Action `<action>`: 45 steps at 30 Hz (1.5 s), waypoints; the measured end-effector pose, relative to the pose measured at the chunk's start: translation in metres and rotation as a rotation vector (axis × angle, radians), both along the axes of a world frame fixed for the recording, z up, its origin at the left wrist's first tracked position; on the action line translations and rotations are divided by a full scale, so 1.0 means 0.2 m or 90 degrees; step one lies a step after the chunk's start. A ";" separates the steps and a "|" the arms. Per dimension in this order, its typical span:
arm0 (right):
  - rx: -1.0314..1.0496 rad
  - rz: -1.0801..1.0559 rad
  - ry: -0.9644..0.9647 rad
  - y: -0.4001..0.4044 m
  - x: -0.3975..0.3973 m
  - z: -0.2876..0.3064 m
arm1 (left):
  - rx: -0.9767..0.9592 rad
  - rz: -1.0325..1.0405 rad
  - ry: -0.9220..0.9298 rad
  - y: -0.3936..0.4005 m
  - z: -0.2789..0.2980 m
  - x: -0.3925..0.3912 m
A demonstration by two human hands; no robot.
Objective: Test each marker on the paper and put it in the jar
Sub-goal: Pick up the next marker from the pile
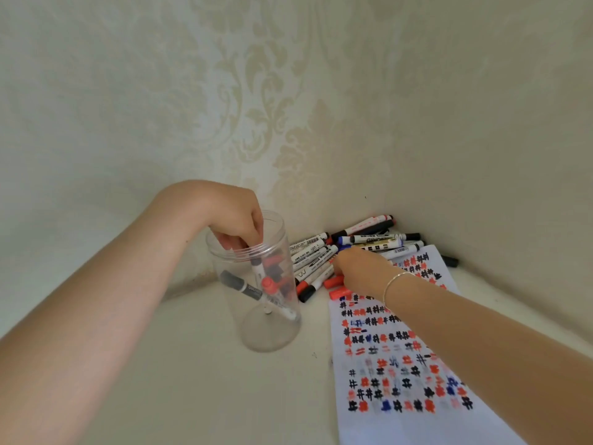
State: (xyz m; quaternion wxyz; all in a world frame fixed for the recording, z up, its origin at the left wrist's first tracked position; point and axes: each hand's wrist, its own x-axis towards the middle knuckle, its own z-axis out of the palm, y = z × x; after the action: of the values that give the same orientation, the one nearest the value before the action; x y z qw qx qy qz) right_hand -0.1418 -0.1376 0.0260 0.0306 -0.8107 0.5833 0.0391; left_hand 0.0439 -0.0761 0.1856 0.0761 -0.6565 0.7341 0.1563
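Two hands busy: left hand (236,220) fingers dip into clear ribbed-rim plastic jar (256,284), pinched on a marker (258,268); right hand (359,271) reaches marker pile (353,245) beside scribbled paper (401,364), grip hidden, cannot tell.

White paper (401,364) bears red, black, blue hash marks; wallpaper (256,107) seemingly cream damask.

Soft even light; wide-angle warp; paper (398,364) blurred.
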 end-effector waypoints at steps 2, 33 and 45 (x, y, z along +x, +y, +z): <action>0.014 0.010 -0.012 0.02 -0.02 0.02 | -0.102 -0.006 -0.022 0.03 0.03 0.00; 0.124 -0.269 -0.859 0.29 -0.41 0.37 | -0.346 -0.162 0.271 0.07 -0.59 -0.50; 0.340 -0.039 -1.063 0.40 -0.34 0.31 | 0.049 -0.205 0.722 0.15 -0.50 -0.52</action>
State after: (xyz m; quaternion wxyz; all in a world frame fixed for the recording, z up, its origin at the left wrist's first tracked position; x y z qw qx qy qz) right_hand -0.2105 -0.0573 0.0875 0.6371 -0.5245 0.3633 -0.4326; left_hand -0.0604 -0.0464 0.0860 -0.2816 -0.3475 0.7445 0.4957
